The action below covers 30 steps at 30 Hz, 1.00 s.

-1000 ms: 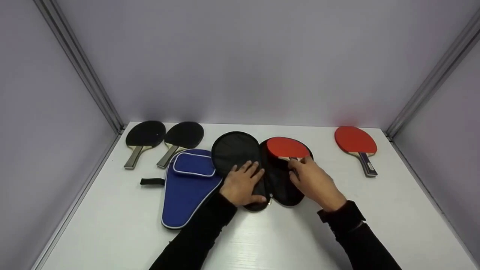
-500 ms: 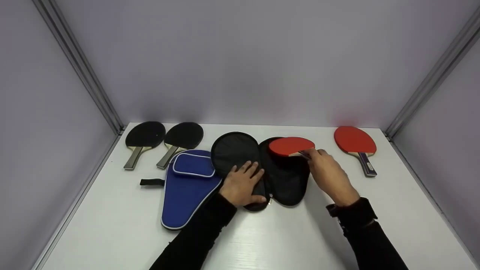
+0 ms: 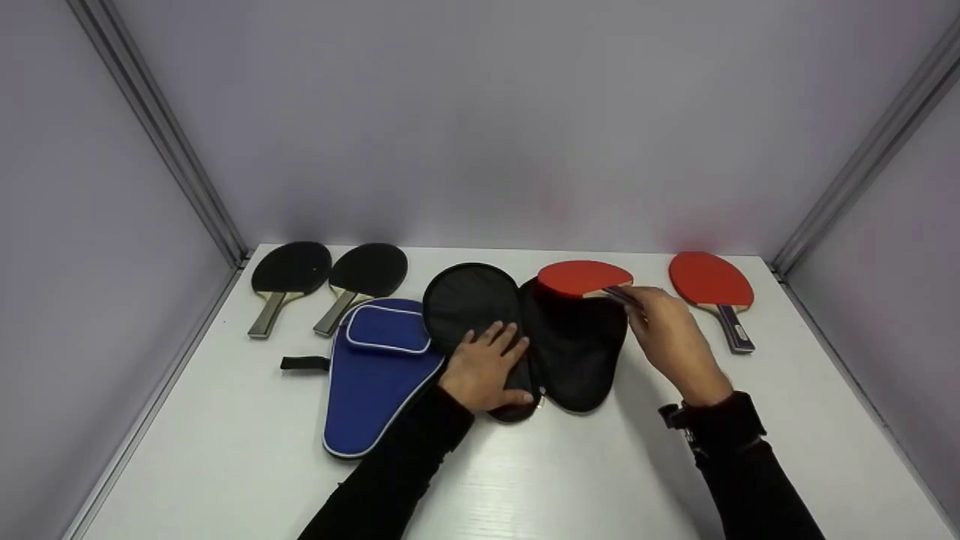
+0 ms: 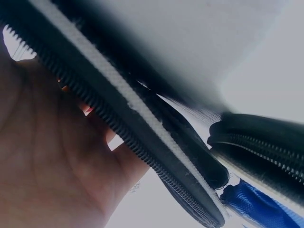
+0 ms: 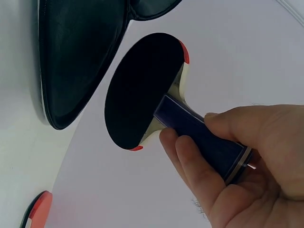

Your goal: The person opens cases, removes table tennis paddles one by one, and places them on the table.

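My right hand point(image 3: 675, 341) grips the dark blue handle point(image 5: 204, 137) of a table tennis paddle point(image 3: 581, 279), red on its upper face and black underneath. That paddle is raised over the right half of an unzipped black paddle case point(image 3: 577, 367), which lies spread flat. My left hand point(image 3: 484, 373) rests with straight, spread fingers on the case's left half. In the left wrist view, the case's zipper edge point(image 4: 118, 128) runs past the palm. From the right wrist, the paddle's black face shows fully, thumb on one side of the handle and fingers on the other.
A blue case point(image 3: 379, 390) with white piping and a black strap point(image 3: 304, 363) lies left of the black one, partly under it. Two black paddles point(image 3: 292, 268) lie at the back left. Another red paddle point(image 3: 711, 279) rests at the back right. Walls enclose the white table point(image 3: 225, 420).
My right hand has lifted the red paddle from the case's right half, moving it up and right and turning its handle rightward. My left hand stays put.
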{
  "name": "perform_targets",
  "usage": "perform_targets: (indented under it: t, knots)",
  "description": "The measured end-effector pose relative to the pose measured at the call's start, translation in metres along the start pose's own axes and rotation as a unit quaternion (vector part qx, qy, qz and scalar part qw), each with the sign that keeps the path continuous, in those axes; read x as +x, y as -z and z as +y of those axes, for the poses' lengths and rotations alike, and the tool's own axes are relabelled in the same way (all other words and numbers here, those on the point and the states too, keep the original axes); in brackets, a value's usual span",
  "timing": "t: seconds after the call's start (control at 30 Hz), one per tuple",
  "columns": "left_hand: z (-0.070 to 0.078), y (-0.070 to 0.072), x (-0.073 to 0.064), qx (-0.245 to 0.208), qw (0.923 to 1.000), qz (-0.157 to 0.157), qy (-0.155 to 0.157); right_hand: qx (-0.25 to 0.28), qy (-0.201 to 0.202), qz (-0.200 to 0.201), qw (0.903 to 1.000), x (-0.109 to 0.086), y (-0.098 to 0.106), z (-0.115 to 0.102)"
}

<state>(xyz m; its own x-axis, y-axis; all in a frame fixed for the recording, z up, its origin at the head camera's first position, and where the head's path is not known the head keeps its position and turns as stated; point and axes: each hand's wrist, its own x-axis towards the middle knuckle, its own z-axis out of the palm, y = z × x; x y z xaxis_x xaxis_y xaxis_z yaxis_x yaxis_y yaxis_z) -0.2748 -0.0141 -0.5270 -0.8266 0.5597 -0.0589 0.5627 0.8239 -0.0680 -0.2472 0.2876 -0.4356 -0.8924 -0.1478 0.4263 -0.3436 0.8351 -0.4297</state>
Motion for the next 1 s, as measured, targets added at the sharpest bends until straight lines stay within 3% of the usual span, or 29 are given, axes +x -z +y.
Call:
perform_targets:
  t: [0.2,0.33,0.53,0.7,0.87,1.0]
  knots:
    - [-0.003,-0.006,0.003,-0.015,0.9999,0.004,-0.004,0.0,-0.008,0.031,0.9995,0.003,0.004,0.008]
    - [-0.009,-0.022,0.009,-0.053,0.9985,0.014,-0.009,-0.011,-0.023,0.047,0.9986,0.005,0.006,0.016]
    - [-0.012,-0.033,0.015,-0.046,0.9986,0.019,-0.015,-0.016,-0.042,0.064,0.997,0.006,0.008,0.028]
    - [-0.01,-0.027,0.013,-0.051,0.9985,0.017,-0.015,-0.014,-0.06,0.065,0.9959,0.006,0.009,0.037]
    - [0.001,0.004,-0.004,-0.01,0.9999,0.006,-0.004,-0.025,-0.081,0.055,0.9949,0.007,0.009,0.047]
    - [-0.002,-0.005,0.001,-0.015,0.9998,0.011,-0.007,-0.033,-0.093,0.046,0.9941,0.007,0.008,0.053]
